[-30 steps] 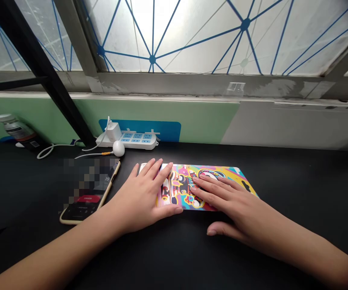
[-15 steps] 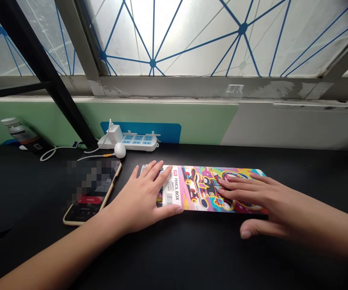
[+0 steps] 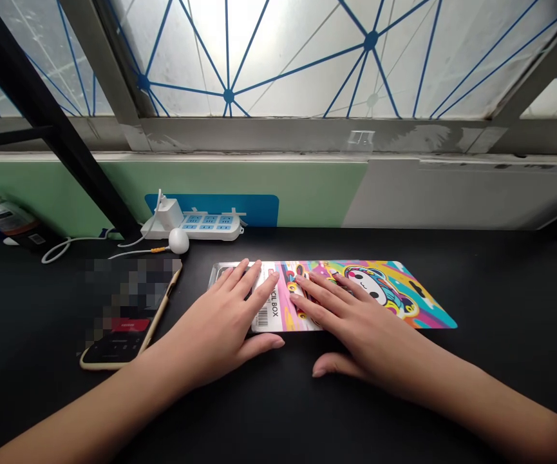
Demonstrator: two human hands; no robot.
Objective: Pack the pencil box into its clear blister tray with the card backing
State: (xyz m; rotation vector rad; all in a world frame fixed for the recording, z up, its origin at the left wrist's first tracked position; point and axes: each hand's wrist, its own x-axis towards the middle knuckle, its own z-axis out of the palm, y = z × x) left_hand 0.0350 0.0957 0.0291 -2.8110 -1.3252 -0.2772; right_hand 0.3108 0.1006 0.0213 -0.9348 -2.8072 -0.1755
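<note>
From here I see a black desktop (image 3: 500,283) with a smartphone (image 3: 123,328) in a gold-edged case lying on it, its screen pixelated. Behind that sits a white power strip (image 3: 210,227) with a white charger (image 3: 169,213) plugged in, and a round white object (image 3: 178,240) on a thin cable lies just in front. At far left, a labelled bottle (image 3: 2,216) lies tilted near a black metal post (image 3: 51,122). Above the green wall panel (image 3: 268,190), frosted window panes (image 3: 278,58) carry blue lines.

Pencil box (image 3: 404,295) on desk (image 3: 510,283), phone (image 3: 114,351) just L of it, power strip (image 3: 210,227) behind both.
</note>
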